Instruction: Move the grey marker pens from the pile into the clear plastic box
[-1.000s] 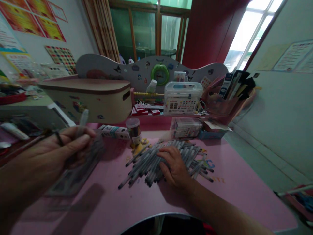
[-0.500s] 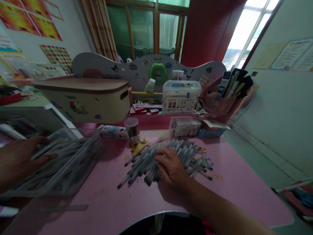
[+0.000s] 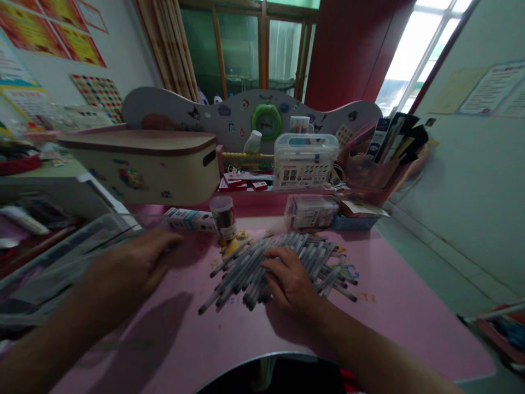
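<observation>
A loose pile of slim pens with clear grey barrels and dark ends (image 3: 241, 273) lies on the pink tabletop (image 3: 229, 345). My right hand (image 3: 293, 284) rests on the middle of this pile, fingers slightly bent over the pens and thumb apart from them. Blurred by motion, my left hand (image 3: 135, 268) hangs over the left part of the table, left of the pile. Its fingers are smeared, so I cannot see whether anything is in them. Behind the left arm is a clear plastic bin (image 3: 45, 273), partly hidden and blurred.
Behind the pile stand a clear lidded jar (image 3: 223, 216), a long carton (image 3: 191, 220) and a clear box of pens (image 3: 311, 212). A handled clear case (image 3: 305, 164), a cream storage box (image 3: 164, 169) and a green clock (image 3: 266, 121) occupy the desk's back shelf.
The clear bin has shifted left, partly off the tabletop. My left hand has left it and swung right, toward the pile. My right hand stays on the pens.
</observation>
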Motion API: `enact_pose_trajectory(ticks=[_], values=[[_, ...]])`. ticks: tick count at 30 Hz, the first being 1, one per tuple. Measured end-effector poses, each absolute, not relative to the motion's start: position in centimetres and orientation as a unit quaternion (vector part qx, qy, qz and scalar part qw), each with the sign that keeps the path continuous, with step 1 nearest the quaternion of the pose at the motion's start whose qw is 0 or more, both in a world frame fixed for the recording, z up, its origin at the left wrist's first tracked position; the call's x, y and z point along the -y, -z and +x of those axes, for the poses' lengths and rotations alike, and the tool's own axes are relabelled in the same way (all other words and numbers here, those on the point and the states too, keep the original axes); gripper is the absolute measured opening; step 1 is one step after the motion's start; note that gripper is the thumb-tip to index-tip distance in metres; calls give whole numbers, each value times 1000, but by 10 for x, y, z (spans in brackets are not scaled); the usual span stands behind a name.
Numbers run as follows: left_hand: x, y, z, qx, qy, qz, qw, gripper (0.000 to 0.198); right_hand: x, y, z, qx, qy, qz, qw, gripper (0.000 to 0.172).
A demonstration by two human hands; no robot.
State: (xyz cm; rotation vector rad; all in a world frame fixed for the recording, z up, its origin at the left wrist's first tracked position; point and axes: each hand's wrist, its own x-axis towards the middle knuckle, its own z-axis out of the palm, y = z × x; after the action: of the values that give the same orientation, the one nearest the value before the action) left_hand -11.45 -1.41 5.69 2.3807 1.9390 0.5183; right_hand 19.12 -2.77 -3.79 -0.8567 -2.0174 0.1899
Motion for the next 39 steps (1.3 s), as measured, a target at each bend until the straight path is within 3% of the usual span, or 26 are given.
enact_pose_trajectory(ticks=[3, 10, 14, 18, 22, 28, 33, 39], values=[[8, -28, -77, -570, -69, 816, 64, 28, 28, 36, 191, 816, -83, -348, 455, 30], [-17, 2, -54, -607, 4, 783, 135, 18, 29, 34, 192, 818, -76, -344, 454, 29], [-21, 3, -49, -618, 20, 776, 122, 12, 29, 35, 191, 820, -77, -346, 450, 30], [-26, 9, -56, -627, 9, 773, 92, 22, 28, 35, 190, 819, -71, -347, 450, 29], [-28, 3, -65, -613, -59, 783, 81, 26, 28, 36, 190, 816, -64, -343, 460, 32], [-1, -28, -46, -487, -222, 829, 165, 23, 24, 34, 193, 777, -4, -402, 485, 62], [15, -42, -24, -445, -340, 781, 277, 9, 19, 37, 195, 811, -27, -394, 431, 25], [21, -24, 9, -421, -498, 501, 569, 11, 27, 33, 189, 790, -151, -384, 454, 23]])
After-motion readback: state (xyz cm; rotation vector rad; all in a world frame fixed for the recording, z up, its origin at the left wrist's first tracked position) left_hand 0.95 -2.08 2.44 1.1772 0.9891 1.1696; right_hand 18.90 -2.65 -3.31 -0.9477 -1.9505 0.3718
